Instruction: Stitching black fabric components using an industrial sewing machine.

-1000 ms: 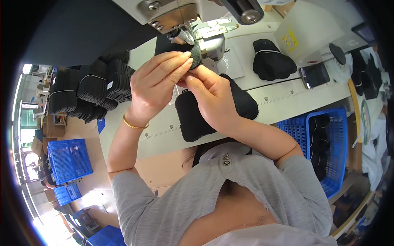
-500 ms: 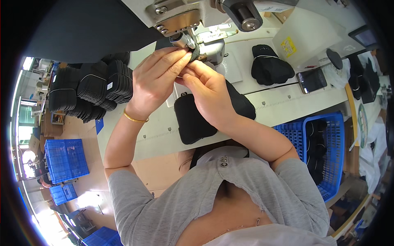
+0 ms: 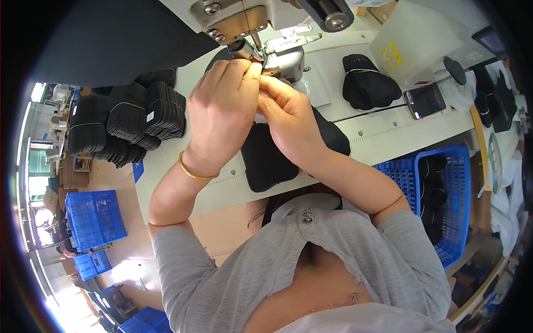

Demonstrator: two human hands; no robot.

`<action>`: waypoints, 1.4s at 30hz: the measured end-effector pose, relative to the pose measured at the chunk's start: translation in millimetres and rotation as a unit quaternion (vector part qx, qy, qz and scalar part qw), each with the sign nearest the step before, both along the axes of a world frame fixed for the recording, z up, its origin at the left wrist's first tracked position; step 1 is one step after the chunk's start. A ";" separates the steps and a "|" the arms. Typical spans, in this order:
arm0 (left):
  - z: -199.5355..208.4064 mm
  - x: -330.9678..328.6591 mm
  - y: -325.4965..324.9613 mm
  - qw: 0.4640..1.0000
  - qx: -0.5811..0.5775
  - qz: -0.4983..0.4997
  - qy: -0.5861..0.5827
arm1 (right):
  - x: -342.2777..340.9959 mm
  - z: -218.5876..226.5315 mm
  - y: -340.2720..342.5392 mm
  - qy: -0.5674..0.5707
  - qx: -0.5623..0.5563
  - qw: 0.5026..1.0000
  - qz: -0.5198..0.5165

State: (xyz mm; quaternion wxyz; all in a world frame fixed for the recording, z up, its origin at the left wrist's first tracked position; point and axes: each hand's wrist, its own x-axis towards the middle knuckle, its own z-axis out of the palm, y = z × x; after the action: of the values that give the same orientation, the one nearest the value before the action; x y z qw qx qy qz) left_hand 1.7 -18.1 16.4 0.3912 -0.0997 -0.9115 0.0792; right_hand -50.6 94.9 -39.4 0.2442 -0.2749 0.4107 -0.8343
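Observation:
My left hand (image 3: 222, 111), with a gold bangle at the wrist, is raised to the needle area of a sewing machine (image 3: 244, 25). Its fingers are bent and pinched on the edge of a black fabric piece (image 3: 264, 62), mostly hidden behind the hands. Close beside it, my right hand (image 3: 291, 122) has thumb and forefinger pressed together at the same piece. The fingertips nearly touch the machine's metal foot. Below the hands, a black rounded fabric pouch (image 3: 269, 161) lies at the table's front, with another black piece (image 3: 336, 133) partly behind my right wrist.
Stacks of black fabric pieces (image 3: 127, 114) stand on the left. A tied black bundle (image 3: 369, 83) and a phone (image 3: 425, 101) lie on the table (image 3: 377, 133) to the right. A blue basket (image 3: 461, 216) holds black bundles at lower right; blue crates (image 3: 95, 219) stand on the floor at left.
My left hand has shifted right and its fingers have curled in closer to my right hand. Less of the black fabric piece shows now. The whole view has shifted slightly.

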 end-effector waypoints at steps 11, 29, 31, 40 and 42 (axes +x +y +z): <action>10.6 -0.2 7.7 0.995 0.084 0.035 -0.045 | -1.8 -11.2 3.7 0.034 0.058 0.998 -0.003; 13.6 8.3 20.1 0.977 0.201 0.030 -0.069 | -10.1 10.8 27.1 0.030 0.098 0.995 -0.007; 6.8 10.3 24.7 0.982 0.187 0.024 -0.026 | -14.1 12.4 31.2 0.037 0.103 0.994 -0.001; -14.7 17.2 34.0 0.987 0.153 -0.017 0.039 | -17.6 16.2 44.1 0.039 0.107 0.993 0.020; -19.9 16.1 33.3 0.987 0.152 -0.029 0.049 | -14.6 15.7 49.4 0.025 0.112 0.993 0.015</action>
State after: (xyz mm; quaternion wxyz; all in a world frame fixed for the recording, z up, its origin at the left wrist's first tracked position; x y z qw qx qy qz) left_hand 17.8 15.2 -3.5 0.4485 -0.0619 -0.8891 -0.0666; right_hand -65.2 144.3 -23.7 0.2752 -0.2730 0.5035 -0.7721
